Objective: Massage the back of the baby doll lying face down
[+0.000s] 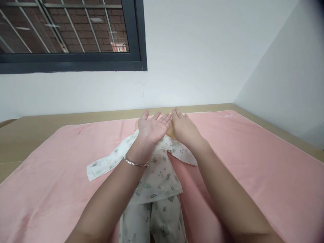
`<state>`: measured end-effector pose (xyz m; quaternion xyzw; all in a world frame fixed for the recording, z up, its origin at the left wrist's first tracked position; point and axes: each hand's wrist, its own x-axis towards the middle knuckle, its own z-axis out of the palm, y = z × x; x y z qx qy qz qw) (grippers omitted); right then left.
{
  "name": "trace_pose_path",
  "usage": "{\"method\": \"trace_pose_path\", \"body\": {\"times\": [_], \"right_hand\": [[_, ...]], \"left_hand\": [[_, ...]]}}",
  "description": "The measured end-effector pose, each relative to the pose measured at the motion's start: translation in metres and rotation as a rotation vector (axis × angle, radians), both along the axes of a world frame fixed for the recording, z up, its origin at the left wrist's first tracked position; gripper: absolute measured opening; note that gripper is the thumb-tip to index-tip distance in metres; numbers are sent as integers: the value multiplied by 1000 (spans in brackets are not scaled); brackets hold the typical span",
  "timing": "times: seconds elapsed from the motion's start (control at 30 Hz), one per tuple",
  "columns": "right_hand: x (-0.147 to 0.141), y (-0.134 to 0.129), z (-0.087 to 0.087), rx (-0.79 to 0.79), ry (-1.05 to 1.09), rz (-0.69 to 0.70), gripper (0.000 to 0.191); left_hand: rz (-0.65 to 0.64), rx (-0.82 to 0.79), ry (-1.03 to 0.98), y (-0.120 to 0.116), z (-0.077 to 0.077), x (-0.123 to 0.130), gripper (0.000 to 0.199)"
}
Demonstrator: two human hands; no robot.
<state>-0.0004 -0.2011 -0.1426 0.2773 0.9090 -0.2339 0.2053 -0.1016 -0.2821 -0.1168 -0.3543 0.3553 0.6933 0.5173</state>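
My left hand (154, 127) is palm up with its fingers spread, above the collar end of a small white patterned top (159, 179). Beside it, my right hand (184, 128) shows its back, fingers stretched out, and nothing shows in it. The fingertips of both hands nearly meet. A yellowish thing (171, 131) shows between the hands, mostly hidden. The top lies with its sleeves spread to both sides, and matching patterned trousers (165, 219) lie below its hem. A silver bracelet (135, 164) is on my left wrist.
A pink cloth (68, 162) covers most of the wooden surface (32, 135) under the clothes. Behind it stands a white wall (189, 67), with a dark-framed, barred window (138, 37) at the upper left. Another wall rises on the right.
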Motion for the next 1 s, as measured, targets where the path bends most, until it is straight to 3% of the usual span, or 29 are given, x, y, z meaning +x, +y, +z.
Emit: {"method": "trace_pose_path", "body": {"times": [0.13, 0.37, 0.6, 0.8, 0.9, 1.0], "right_hand": [[2, -6, -12, 157, -77, -20, 63], [-6, -24, -14, 241, -181, -43, 65], [-5, -20, -14, 256, -216, -62, 76], [3, -19, -20, 181, -198, -74, 73], [0, -22, -9, 165, -254, -145, 76], [-4, -29, 23, 70, -198, -161, 69]], "left_hand": [[34, -13, 26, -11, 15, -6, 69], [50, 7, 115, -40, 61, -21, 67], [29, -17, 119, -53, 100, -27, 67], [28, -108, 164, -56, 119, -23, 71], [-10, -182, 182, -56, 124, -19, 69], [-42, -259, 216, -54, 126, -13, 67]]}}
